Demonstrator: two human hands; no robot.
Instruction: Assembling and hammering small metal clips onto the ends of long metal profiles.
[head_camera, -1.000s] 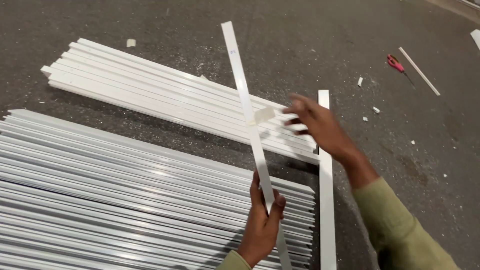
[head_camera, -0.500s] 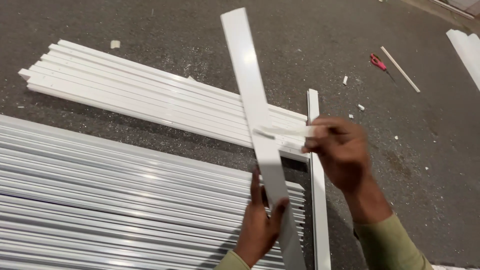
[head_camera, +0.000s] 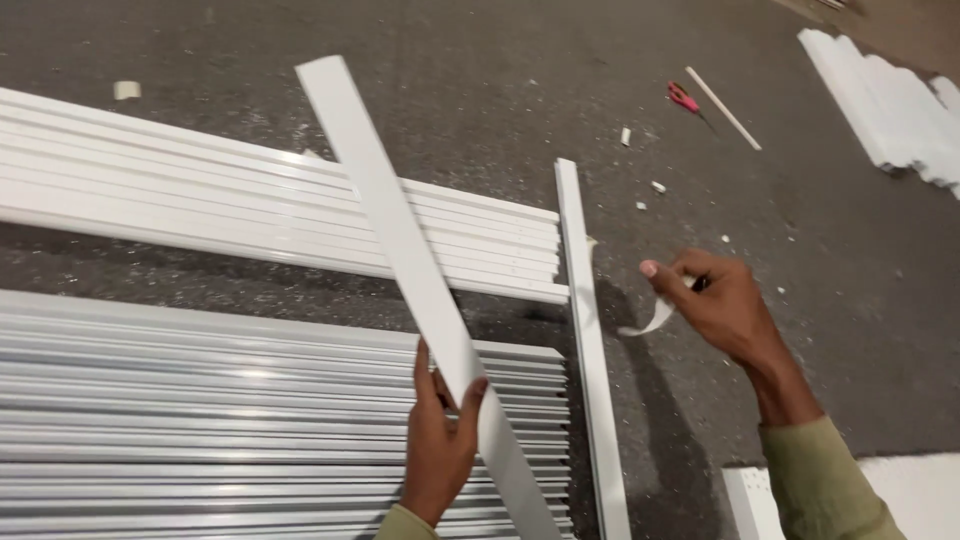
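1. Left hand (head_camera: 438, 450) is what I see gripping a long white strip (head_camera: 400, 260), fingers wrapped around its lower part, the strip tilted up and away over the stacked white channels (head_camera: 250, 420).
2. Right hand (head_camera: 725, 305) pinches a small curled piece of white tape (head_camera: 648, 322), just right of a single white channel (head_camera: 585, 330) lying on the grey floor (head_camera: 820, 250).

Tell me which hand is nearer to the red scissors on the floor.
Right. The right hand is just below the red scissors, holding a thin white strip. The left hand is farther down-left, gripping the long white slat.
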